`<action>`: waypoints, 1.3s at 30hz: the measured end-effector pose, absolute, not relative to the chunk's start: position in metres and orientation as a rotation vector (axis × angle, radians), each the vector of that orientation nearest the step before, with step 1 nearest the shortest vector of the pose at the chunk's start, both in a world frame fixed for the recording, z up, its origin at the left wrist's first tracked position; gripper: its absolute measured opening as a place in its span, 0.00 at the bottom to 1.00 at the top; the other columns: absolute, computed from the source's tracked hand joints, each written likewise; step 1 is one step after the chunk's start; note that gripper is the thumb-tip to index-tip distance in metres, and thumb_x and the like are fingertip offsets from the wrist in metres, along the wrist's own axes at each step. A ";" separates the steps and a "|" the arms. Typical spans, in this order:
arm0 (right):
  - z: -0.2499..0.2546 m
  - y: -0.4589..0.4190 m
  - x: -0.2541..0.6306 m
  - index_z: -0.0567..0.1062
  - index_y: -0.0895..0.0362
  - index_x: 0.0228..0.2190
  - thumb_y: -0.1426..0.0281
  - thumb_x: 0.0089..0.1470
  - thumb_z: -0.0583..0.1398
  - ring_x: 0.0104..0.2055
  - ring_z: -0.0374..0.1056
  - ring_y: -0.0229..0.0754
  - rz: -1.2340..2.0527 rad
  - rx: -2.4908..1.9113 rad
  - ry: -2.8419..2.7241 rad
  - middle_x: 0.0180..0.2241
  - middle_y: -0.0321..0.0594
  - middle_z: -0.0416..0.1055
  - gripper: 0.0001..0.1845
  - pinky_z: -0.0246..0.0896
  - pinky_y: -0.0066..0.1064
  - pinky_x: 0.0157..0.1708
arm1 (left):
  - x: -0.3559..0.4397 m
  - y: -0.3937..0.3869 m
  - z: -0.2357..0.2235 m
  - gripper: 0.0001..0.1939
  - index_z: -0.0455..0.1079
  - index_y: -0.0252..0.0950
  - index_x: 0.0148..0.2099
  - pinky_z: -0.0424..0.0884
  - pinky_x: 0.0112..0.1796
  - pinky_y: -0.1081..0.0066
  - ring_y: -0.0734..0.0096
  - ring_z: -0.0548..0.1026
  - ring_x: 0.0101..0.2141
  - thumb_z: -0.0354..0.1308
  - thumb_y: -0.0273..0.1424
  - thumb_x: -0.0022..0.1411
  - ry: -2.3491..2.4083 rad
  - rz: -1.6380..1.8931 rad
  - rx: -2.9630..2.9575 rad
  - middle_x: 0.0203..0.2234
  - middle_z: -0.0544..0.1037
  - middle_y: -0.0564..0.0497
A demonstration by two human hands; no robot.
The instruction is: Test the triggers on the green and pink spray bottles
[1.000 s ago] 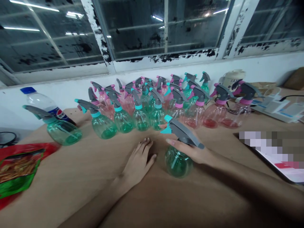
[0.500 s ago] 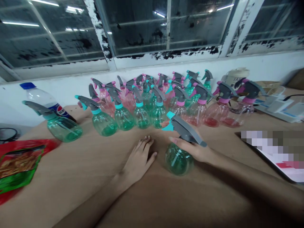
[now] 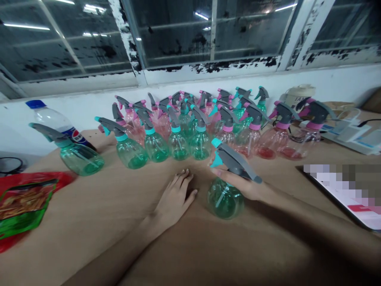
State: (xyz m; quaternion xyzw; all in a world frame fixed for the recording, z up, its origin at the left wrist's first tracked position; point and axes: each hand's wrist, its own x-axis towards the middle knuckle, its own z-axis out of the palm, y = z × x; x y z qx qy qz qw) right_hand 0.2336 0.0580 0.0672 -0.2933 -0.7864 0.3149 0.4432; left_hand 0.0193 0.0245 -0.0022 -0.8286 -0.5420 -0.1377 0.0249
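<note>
My right hand [image 3: 242, 183] is wrapped round the neck of a green spray bottle [image 3: 225, 201] with a grey and teal trigger head. The bottle stands upright on the wooden table [image 3: 119, 222], its nozzle pointing away to the left. Some of the right fingers are hidden behind the bottle's neck. Left of it, my left hand [image 3: 175, 196] lies flat on the tabletop, fingers stretched out, holding nothing. Just beyond both hands is a row of spray bottles, among them a green one [image 3: 201, 146] and a pink one [image 3: 267, 146].
Several more green and pink spray bottles crowd toward the wall. At left are a Pepsi bottle [image 3: 58, 119], a lone green spray bottle [image 3: 81, 161] and a red snack packet [image 3: 26, 202]. A tablet-like screen [image 3: 342, 198] and a white power strip [image 3: 353, 137] lie at right.
The right hand's fingers have shifted around the neck and trigger of the green spray bottle, and its head has turned slightly. The left hand stays in place.
</note>
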 end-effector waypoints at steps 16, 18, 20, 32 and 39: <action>0.059 0.059 0.234 0.66 0.49 0.43 0.61 0.52 0.59 0.36 0.64 0.44 0.726 -0.728 -1.913 0.37 0.39 0.65 0.16 0.62 0.40 0.40 | 0.019 0.024 -0.003 0.21 0.57 0.32 0.58 0.56 0.56 0.56 0.58 0.59 0.58 0.44 0.36 0.67 -1.671 -0.433 -2.561 0.57 0.63 0.41; 0.059 0.059 0.234 0.66 0.50 0.43 0.61 0.52 0.59 0.36 0.64 0.43 0.729 -0.725 -1.896 0.37 0.38 0.65 0.17 0.63 0.39 0.39 | 0.019 0.024 -0.004 0.20 0.57 0.33 0.58 0.56 0.56 0.55 0.58 0.58 0.59 0.44 0.36 0.67 -1.670 -0.455 -2.565 0.58 0.63 0.42; 0.058 0.059 0.234 0.67 0.50 0.44 0.61 0.51 0.60 0.33 0.63 0.42 0.732 -0.731 -1.892 0.35 0.38 0.66 0.18 0.63 0.39 0.37 | 0.019 0.024 -0.005 0.20 0.57 0.34 0.58 0.56 0.56 0.54 0.58 0.58 0.59 0.43 0.36 0.67 -1.670 -0.472 -2.568 0.58 0.63 0.42; 0.055 0.060 0.232 0.68 0.50 0.44 0.65 0.51 0.61 0.38 0.66 0.43 0.834 -0.643 -1.859 0.42 0.38 0.69 0.17 0.61 0.38 0.42 | 0.020 0.024 -0.003 0.21 0.58 0.32 0.58 0.55 0.57 0.56 0.59 0.58 0.59 0.44 0.36 0.67 -1.669 -0.446 -2.561 0.57 0.63 0.41; 0.057 0.060 0.236 0.69 0.49 0.43 0.62 0.52 0.60 0.23 0.59 0.39 0.816 -0.739 -1.910 0.27 0.35 0.64 0.15 0.59 0.36 0.28 | 0.020 0.024 -0.002 0.21 0.59 0.29 0.58 0.55 0.57 0.57 0.58 0.58 0.59 0.45 0.36 0.67 -1.675 -0.415 -2.560 0.57 0.63 0.41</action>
